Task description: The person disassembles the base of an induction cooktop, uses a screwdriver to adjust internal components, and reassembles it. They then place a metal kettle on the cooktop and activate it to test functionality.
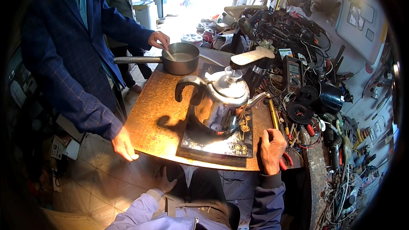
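Observation:
A shiny metal kettle (221, 106) with a dark curved handle stands on a black induction cooktop (204, 145) on the wooden table, its spout toward the right. My right hand (272, 148) is closed in a fist at the table's front right edge; whether anything is inside is hidden. A yellow rod-shaped tool (273, 114) ends right by its knuckles, and red-handled pliers (286, 162) lie beside it. My left hand (165, 182) rests near my lap below the table edge, fingers apart, holding nothing.
Across the left corner, a person in a blue checked jacket (64, 47) holds a pale stick in a grey saucepan (181, 61). Another person (117, 0) stands behind. Tangled cables (294, 30), a multimeter (293, 73) and tools crowd the right side. A lamp arm (253, 56) hangs near the kettle.

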